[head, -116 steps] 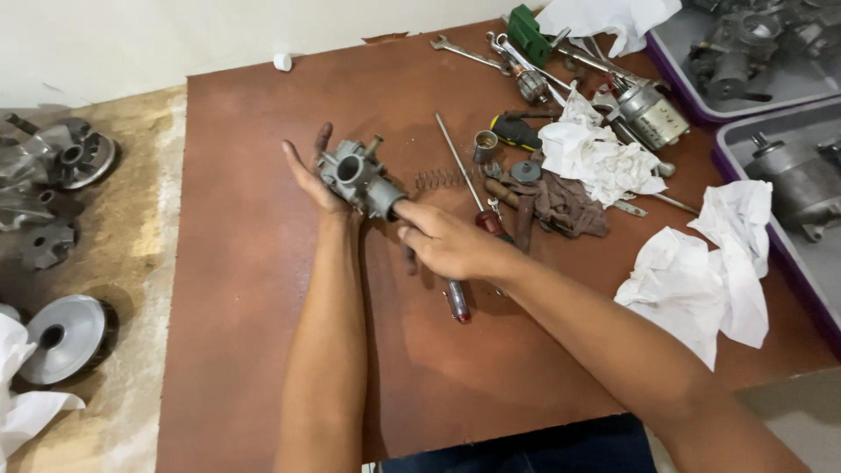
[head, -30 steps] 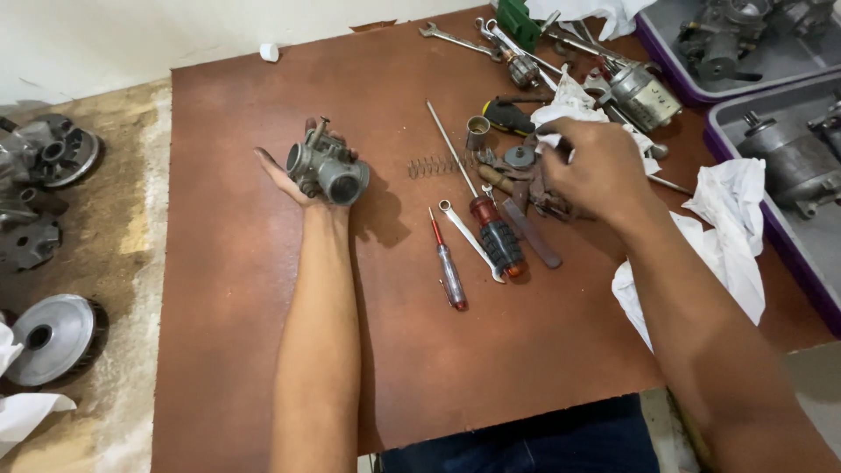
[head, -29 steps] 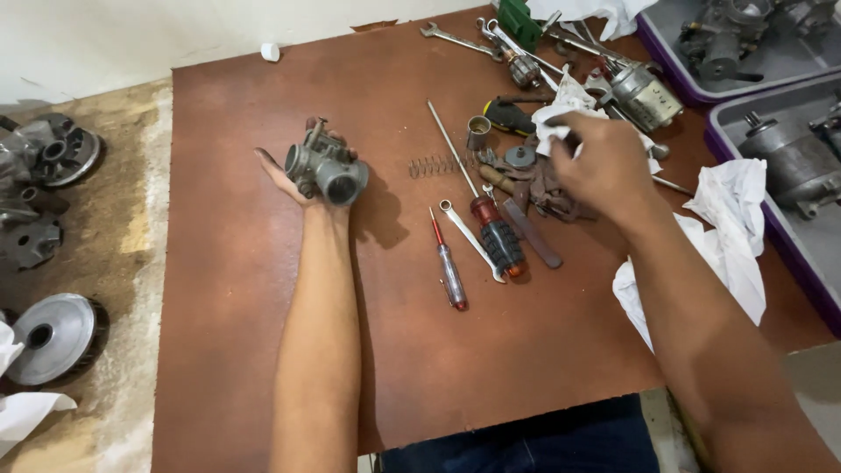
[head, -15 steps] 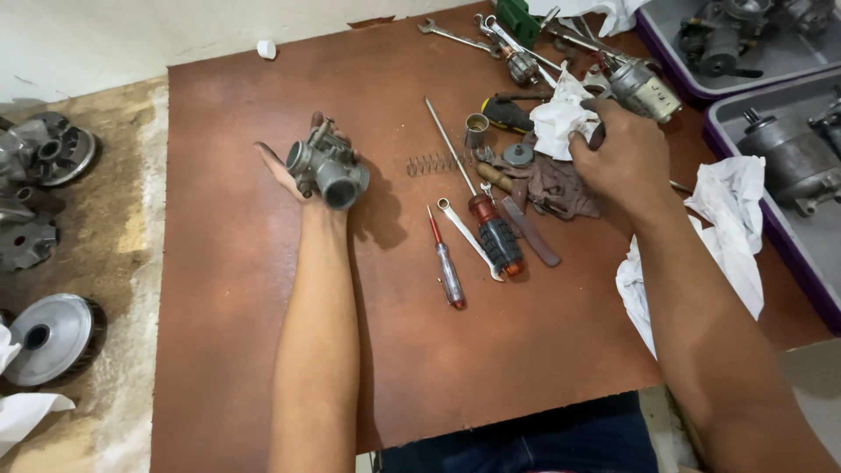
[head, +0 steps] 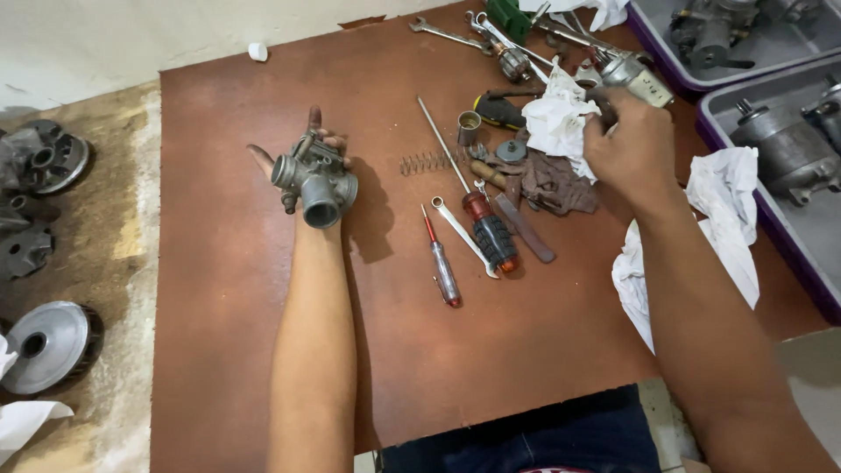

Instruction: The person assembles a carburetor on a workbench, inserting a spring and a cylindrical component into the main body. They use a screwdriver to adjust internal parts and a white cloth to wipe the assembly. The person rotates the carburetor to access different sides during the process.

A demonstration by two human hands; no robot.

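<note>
My left hand (head: 302, 162) lies palm up over the brown table (head: 245, 350) and holds a grey metal carburetor (head: 314, 180) with its round bore facing me. My right hand (head: 632, 144) reaches to the far right of the table and pinches a crumpled white cloth (head: 557, 118) that lies among the tools. Its fingers close on the cloth's right edge. Between the hands lie a long screwdriver with a red and black handle (head: 477, 210), a small red screwdriver (head: 441, 267), a small wrench (head: 462, 235) and a coil spring (head: 429, 161).
A dark rag (head: 556, 182), small round metal parts (head: 469, 128) and wrenches (head: 451, 35) crowd the far right of the table. Another white cloth (head: 727, 228) hangs at the right edge. Purple-rimmed trays (head: 793, 263) hold engine parts. Metal discs (head: 44, 346) lie on the floor at left.
My right hand let go of the screwdriver, moved right to the tool pile and took hold of the white cloth. My left hand turned the carburetor and stays in place.
</note>
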